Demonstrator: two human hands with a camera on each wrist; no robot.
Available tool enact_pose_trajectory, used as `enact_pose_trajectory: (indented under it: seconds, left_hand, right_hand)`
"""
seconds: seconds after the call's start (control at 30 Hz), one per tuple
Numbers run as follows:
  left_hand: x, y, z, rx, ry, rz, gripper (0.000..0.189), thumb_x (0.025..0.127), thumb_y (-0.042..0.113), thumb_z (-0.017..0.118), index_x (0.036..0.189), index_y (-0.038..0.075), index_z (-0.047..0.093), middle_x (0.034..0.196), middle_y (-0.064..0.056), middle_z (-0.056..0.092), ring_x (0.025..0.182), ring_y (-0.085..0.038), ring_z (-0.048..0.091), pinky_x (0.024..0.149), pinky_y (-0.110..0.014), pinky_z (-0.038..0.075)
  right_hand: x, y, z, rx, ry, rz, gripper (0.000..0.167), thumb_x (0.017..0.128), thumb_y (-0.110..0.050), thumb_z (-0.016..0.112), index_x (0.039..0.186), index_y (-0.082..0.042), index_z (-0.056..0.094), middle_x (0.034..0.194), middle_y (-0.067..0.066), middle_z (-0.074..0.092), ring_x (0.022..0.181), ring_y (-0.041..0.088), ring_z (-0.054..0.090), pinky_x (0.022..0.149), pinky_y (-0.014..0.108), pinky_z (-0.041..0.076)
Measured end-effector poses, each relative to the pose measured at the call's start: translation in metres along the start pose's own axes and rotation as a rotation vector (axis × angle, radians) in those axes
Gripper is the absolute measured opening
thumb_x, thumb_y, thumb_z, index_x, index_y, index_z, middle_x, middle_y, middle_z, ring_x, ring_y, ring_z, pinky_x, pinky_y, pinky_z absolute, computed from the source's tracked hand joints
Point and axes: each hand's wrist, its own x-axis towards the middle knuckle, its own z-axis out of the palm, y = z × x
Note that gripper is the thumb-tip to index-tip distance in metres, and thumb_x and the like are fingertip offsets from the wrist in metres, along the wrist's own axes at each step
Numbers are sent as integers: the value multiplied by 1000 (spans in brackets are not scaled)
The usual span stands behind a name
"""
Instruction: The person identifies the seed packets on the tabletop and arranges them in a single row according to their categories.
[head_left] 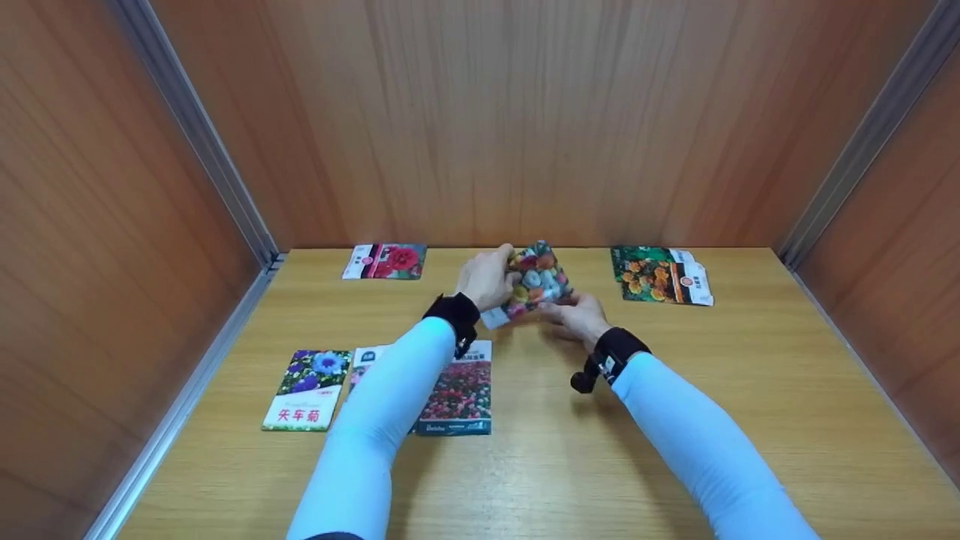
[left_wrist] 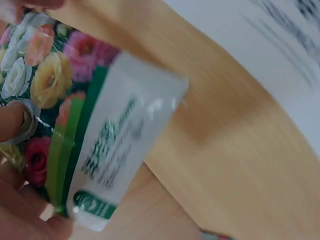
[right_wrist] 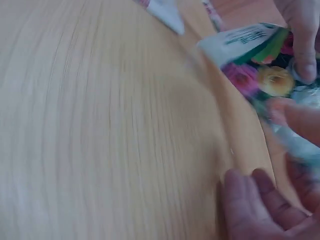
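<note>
A glossy seed packet (head_left: 534, 279) printed with many-coloured flowers is held tilted above the back middle of the table. My left hand (head_left: 487, 279) grips its left side, the thumb across the flower picture in the left wrist view. The packet's white and green end (left_wrist: 120, 135) points away from that hand. My right hand (head_left: 579, 318) is at the lower right edge, its thumb (right_wrist: 295, 117) over the packet and its other fingers below. Blur softens the contact there, but the thumb and forefinger appear to pinch the edge.
A red-flower packet (head_left: 394, 261) lies at the back left. Overlapping packets with orange flowers (head_left: 652, 281) lie at the back right. At the front left are a blue cornflower packet (head_left: 307, 390) and a pink-flower packet (head_left: 461, 394), with another partly under my left arm. Wooden walls enclose the table (head_left: 570, 465).
</note>
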Motion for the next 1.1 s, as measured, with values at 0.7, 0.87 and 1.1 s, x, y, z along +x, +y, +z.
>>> enact_pose_trajectory:
  seconds: [0.7, 0.87, 1.1]
  left_hand:
    - [-39, -4, -6, -636, -116, -290, 19, 102, 28, 74, 102, 9, 75, 89, -6, 70, 71, -16, 64, 66, -36, 59]
    - [-52, -6, -16, -543, -205, -340, 20, 98, 31, 79, 95, 11, 78, 89, -5, 68, 71, -16, 64, 63, -39, 63]
    - [-68, 8, -15, -403, -304, -298, 23, 99, 24, 79, 91, 2, 76, 80, -8, 74, 64, -27, 74, 56, -36, 62]
  right_hand:
    - [-9, -15, -8, -26, 17, -123, 49, 101, -25, 76, 141, -4, 60, 128, 18, 73, 99, 20, 76, 84, 33, 62]
    - [-17, -15, -14, -142, -60, -89, 42, 98, -23, 80, 133, -4, 66, 114, 17, 77, 85, 22, 77, 79, 38, 64]
    - [-30, -12, -27, -314, -137, -27, 34, 93, -25, 85, 116, -4, 73, 101, 12, 79, 69, 18, 73, 62, 30, 61]
